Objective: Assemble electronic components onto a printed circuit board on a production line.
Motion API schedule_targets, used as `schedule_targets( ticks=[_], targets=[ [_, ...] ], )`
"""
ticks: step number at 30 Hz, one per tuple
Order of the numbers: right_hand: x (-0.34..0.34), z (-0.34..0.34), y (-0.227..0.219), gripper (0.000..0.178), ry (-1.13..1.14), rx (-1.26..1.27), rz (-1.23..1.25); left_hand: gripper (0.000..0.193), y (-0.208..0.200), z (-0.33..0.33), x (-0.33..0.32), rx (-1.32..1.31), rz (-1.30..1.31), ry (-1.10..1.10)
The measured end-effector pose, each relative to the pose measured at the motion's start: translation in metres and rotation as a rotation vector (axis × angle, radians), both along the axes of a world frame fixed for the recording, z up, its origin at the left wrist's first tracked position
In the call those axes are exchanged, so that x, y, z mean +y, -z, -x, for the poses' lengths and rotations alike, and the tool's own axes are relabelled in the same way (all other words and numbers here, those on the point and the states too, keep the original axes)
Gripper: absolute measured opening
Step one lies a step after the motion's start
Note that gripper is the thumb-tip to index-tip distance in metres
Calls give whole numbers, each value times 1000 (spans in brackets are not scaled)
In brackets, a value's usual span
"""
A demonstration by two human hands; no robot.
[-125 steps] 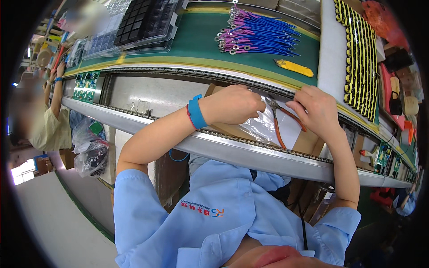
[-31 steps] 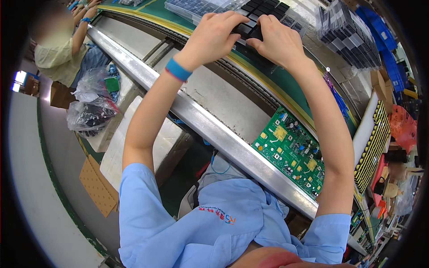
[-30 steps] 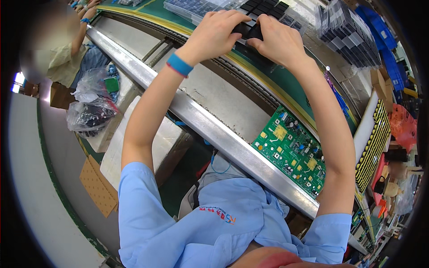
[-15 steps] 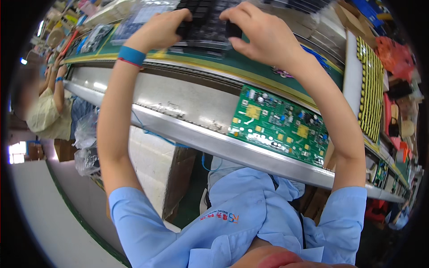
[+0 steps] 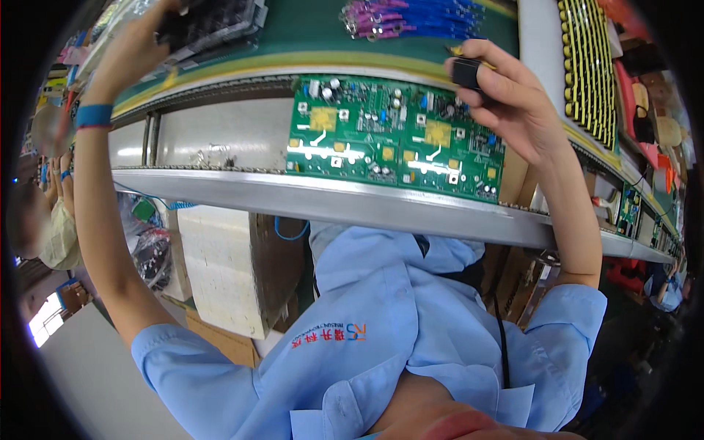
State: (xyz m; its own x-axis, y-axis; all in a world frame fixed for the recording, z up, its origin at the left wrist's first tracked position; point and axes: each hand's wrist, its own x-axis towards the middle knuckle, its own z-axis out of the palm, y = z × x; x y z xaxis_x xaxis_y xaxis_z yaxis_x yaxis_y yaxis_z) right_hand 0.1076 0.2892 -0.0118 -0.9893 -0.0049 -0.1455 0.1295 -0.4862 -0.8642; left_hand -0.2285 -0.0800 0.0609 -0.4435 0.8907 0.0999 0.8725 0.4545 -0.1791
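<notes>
Your right hand gripped a black block near the circuit board's far edge; your left hand, at the parts tray, showed indeterminable grip. Ring-terminal leads lay beyond.

Electronics workshop: circuit board along metal rail, loose wires.

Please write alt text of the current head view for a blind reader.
A person's right hand holds a black block near a green circuit board on metal rails; the left hand is beside a blurred dark tray. Blue and pink wires lie beyond.
</notes>
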Motion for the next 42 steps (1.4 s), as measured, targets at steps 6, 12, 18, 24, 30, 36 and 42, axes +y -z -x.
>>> schedule_targets(
  ticks=[6, 12, 18, 24, 30, 36, 42],
  targets=[
    [-17, -55, -5, 40, 9, 86, -778, 41, 23, -43, -30, -1537, -1221, 82],
    [-49, -69, 1, 45, -121, 193, -1260, 43, 76, -136, 31, -2091, -1248, -78],
    [-67, -66, 4, 55, -117, 281, -1518, 58, 73, -178, 45, -1730, -975, -282],
    [-75, -64, -4, 60, -198, 192, -1703, 45, 64, -215, 60, -1435, -674, -186],
    [-71, -62, -1, 44, -145, 264, -1664, 52, 75, -224, 74, -1384, -520, -48],
    [-66, -68, 9, 35, -69, 363, -1687, 42, 84, -235, 89, -797, -356, 298],
    [-44, -72, 6, 26, 31, 250, -1222, 40, 71, -239, 93, -688, -142, 266]
  ],
)
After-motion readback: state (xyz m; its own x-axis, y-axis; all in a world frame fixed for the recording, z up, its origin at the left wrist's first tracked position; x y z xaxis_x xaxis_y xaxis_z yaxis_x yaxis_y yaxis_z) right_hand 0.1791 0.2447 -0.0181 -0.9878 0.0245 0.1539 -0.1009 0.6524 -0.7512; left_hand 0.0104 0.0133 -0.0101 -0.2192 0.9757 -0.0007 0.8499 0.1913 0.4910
